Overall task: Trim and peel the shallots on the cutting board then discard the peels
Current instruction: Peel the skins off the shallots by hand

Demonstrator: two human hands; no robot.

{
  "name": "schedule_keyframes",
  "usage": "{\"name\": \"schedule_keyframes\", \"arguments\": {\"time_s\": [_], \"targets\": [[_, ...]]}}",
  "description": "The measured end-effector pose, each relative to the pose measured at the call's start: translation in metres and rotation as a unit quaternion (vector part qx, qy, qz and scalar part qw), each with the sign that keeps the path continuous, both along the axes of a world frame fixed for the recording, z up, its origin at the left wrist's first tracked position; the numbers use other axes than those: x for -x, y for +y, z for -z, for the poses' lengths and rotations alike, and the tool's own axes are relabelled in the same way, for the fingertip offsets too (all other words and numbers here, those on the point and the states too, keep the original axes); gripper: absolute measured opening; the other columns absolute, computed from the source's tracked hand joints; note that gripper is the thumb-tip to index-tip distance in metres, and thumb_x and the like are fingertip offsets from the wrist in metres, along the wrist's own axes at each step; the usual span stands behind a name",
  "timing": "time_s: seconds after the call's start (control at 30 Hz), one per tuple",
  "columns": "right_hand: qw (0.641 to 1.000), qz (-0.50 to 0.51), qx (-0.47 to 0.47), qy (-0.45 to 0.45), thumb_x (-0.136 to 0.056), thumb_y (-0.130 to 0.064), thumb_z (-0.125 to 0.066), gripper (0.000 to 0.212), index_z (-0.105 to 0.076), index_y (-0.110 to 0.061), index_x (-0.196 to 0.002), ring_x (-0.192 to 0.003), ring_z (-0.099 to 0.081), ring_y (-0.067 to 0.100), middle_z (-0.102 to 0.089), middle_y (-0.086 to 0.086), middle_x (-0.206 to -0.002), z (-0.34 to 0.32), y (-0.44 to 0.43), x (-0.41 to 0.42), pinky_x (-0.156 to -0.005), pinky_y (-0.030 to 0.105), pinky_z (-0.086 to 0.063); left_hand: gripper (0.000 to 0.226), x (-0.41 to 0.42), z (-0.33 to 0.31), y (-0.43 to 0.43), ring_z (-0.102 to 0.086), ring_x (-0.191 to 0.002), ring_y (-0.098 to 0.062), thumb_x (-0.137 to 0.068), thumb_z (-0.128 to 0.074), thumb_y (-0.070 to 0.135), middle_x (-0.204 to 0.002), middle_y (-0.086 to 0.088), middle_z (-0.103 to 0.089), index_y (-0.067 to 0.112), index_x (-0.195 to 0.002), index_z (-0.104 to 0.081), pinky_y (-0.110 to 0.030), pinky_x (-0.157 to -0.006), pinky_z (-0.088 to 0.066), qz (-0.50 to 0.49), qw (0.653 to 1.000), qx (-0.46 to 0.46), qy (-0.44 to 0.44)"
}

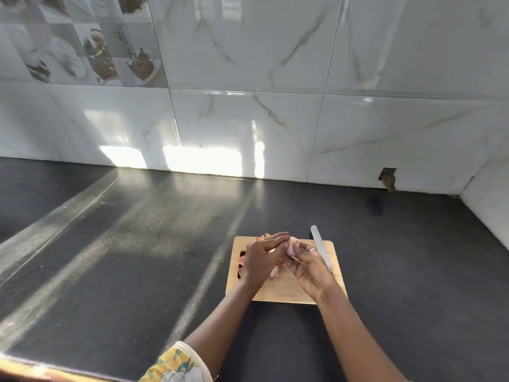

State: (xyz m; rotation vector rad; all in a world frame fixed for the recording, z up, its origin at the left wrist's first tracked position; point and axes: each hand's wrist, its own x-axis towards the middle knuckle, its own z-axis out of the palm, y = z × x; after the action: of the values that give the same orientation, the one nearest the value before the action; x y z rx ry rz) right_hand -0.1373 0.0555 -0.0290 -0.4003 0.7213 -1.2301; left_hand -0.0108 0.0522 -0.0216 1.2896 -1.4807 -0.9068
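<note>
Mid-peel, above cutting board (289, 290): shallot (291, 246) pinched in right grip (311, 268), left grip (260, 260) fingers on it, pinch unclear. Next: strip remaining skin, drop w/ peels (275, 272) on board.
</note>
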Motion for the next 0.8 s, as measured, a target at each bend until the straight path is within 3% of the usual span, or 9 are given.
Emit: {"name": "schedule_keyframes", "arguments": {"time_s": [0.13,0.3,0.47,0.6,0.8], "targets": [[1.000,0.014,-0.016,-0.014,-0.089,-0.011,-0.055,0.027,-0.048,0.002,-0.112,-0.078,-0.072,0.019,-0.065,0.017,-0.093,0.0023,0.0013,-0.0002,-0.064,0.026,-0.059,0.024,-0.0004,0.0014,-0.0013,-0.060,-0.101,0.005,-0.083,-0.062,0.007,-0.111,0.000,-0.069,0.013,-0.104,-0.071,-0.018,-0.097,-0.045,0.000,0.999,-0.032,0.015],[1.000,0.023,-0.006,0.015,-0.094,-0.017,-0.049,0.028,-0.043,0.000,-0.115,-0.072,-0.071,0.014,-0.062,0.013,-0.089,0.0025,0.0003,-0.0005,-0.060,0.021,-0.057,0.021,-0.0029,0.0055,-0.0056,-0.065,-0.100,-0.005,-0.080,-0.067,0.006,-0.105,-0.005,-0.071,0.010,-0.100,-0.072,-0.028,-0.095,-0.050,0.012,0.995,-0.066,0.068],[0.997,0.019,-0.021,0.074,-0.072,-0.036,-0.065,0.067,-0.042,-0.002,-0.125,-0.070,-0.070,0.015,-0.063,0.015,-0.091,0.0014,-0.0020,0.0002,-0.058,0.022,-0.058,0.018,-0.0047,0.0091,-0.0074,-0.067,-0.098,-0.011,-0.079,-0.069,0.011,-0.101,-0.004,-0.073,0.014,-0.096,-0.074,-0.037,-0.093,-0.052,0.026,0.993,-0.081,0.081],[0.989,0.009,-0.020,0.144,-0.060,-0.048,-0.074,0.087,-0.044,0.001,-0.126,-0.075,-0.068,0.017,-0.065,0.011,-0.087,0.0029,-0.0029,-0.0001,-0.062,0.025,-0.058,0.016,-0.0039,0.0074,-0.0063,-0.068,-0.094,-0.011,-0.080,-0.069,0.013,-0.099,-0.002,-0.073,0.012,-0.095,-0.075,-0.034,-0.087,-0.054,0.032,0.993,-0.077,0.082],[0.979,0.014,-0.002,0.202,-0.068,-0.046,-0.068,0.060,-0.048,-0.006,-0.107,-0.069,-0.063,0.015,-0.062,0.010,-0.084,-0.0008,-0.0040,-0.0012,-0.058,0.023,-0.055,0.012,-0.0049,0.0066,-0.0055,-0.068,-0.095,-0.010,-0.079,-0.070,0.014,-0.097,0.001,-0.074,0.013,-0.090,-0.075,-0.031,-0.087,-0.054,0.043,0.990,-0.082,0.109]]}}
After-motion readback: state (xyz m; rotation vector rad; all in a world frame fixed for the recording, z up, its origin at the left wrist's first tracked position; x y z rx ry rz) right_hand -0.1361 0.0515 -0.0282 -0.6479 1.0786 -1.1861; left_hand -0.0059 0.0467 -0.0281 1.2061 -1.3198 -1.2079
